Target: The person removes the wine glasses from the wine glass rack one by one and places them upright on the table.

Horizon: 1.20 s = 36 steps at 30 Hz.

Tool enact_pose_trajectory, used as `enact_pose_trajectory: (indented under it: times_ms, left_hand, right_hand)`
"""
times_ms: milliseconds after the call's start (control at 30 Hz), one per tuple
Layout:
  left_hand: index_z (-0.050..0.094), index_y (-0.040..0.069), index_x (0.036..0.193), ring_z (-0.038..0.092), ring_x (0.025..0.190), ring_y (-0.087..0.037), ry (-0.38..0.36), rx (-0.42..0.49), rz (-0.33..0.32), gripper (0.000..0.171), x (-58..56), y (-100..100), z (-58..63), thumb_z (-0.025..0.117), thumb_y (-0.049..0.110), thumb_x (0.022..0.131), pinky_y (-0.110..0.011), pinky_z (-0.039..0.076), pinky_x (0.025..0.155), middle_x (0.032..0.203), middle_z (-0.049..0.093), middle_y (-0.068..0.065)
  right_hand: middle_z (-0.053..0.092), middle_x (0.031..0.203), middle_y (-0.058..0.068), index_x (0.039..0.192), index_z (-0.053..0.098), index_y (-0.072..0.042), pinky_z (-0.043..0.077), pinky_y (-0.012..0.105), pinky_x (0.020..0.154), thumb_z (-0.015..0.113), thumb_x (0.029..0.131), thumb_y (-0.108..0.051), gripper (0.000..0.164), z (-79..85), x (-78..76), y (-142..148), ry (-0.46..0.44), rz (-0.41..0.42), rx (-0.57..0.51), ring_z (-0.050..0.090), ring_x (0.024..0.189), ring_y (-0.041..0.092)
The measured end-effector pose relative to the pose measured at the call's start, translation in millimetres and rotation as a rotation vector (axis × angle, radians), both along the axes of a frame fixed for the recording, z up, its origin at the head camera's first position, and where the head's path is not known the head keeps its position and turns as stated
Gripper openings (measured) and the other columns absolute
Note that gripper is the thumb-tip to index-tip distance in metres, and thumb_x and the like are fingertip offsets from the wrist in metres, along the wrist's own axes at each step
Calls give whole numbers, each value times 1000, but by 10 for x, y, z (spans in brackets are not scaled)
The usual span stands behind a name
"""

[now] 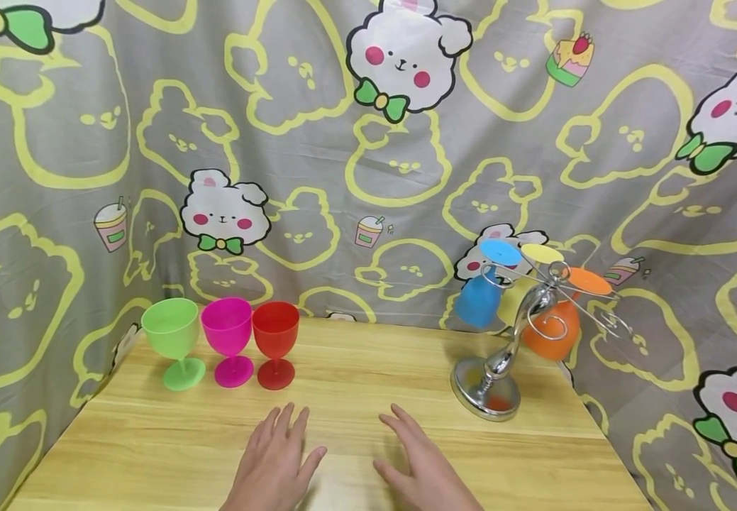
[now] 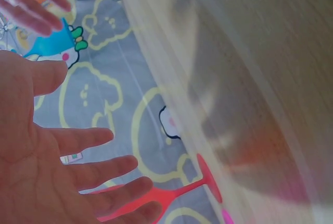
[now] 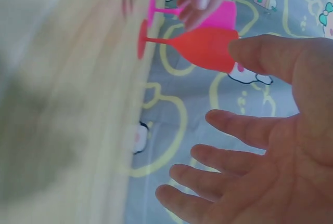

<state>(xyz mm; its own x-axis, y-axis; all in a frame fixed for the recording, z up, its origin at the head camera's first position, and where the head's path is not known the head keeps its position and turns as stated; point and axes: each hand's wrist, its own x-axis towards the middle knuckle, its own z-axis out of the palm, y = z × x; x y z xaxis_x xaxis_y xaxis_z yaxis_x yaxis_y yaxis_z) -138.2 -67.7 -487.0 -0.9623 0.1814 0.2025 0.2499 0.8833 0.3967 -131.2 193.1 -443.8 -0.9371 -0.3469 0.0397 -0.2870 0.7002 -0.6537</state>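
Note:
My left hand (image 1: 274,458) hovers over the near part of the table with its fingers spread, holding nothing. The right hand (image 1: 420,461) is level with it on the other side, fingers extended and likewise holding nothing. Beyond the left hand, a green goblet (image 1: 173,333), a magenta goblet (image 1: 229,332) and a red goblet (image 1: 276,335) stand upright in a row. A chrome goblet rack (image 1: 502,365) stands at the right; upside down on it hang a blue goblet (image 1: 479,299), an orange goblet (image 1: 555,333) and a yellow goblet (image 1: 542,254), mostly hidden.
The wooden table (image 1: 368,369) reaches back to a grey patterned curtain (image 1: 317,163), which also closes off both sides. Curled wire arms (image 1: 607,323) of the rack stick out to the right, near the curtain.

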Motion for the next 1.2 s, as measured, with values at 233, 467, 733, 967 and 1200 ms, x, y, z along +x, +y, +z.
enact_pose_trajectory:
  times_ms: [233, 467, 733, 967, 1200]
  left_hand:
    - [57, 0, 152, 47, 147, -53, -49, 39, -10, 70, 20, 37, -21, 69, 48, 102, -68, 39, 123, 157, 53, -29]
    - [56, -1, 152, 46, 147, -54, -64, 52, -16, 70, 24, 38, -38, 70, 46, 102, -69, 38, 123, 158, 52, -29]
    - [57, -1, 152, 44, 149, -54, -92, 76, -17, 70, 30, 54, -14, 70, 47, 102, -70, 37, 125, 158, 51, -30]
    - [56, 0, 153, 44, 148, -54, -90, 74, -30, 70, 26, 53, 0, 69, 47, 103, -70, 37, 124, 158, 51, -29]
    - [56, -1, 152, 45, 148, -54, -95, 88, -37, 69, 26, 50, 0, 70, 46, 103, -70, 37, 124, 158, 52, -29]
  right_hand:
    - [48, 167, 16, 154, 58, -13, 43, 69, 120, 78, 100, -35, 61, 385, -24, 199, 149, -100, 89, 48, 152, 44]
    - [61, 155, 15, 150, 61, -10, 55, 64, 110, 81, 97, -21, 57, 915, -69, 526, 457, -110, 187, 62, 138, 40]
    - [72, 136, 20, 145, 63, -7, 60, 60, 89, 82, 96, -15, 53, 1642, -137, 1082, 639, -173, 281, 71, 116, 40]
    - [68, 138, 30, 147, 61, -3, 58, 49, 79, 73, 105, -22, 47, 2184, -371, 1571, 585, -342, 350, 69, 108, 57]
    - [50, 151, 42, 155, 48, 5, 50, 76, 89, 54, 113, -41, 62, 2501, -786, 1973, 346, -361, 508, 59, 121, 63]
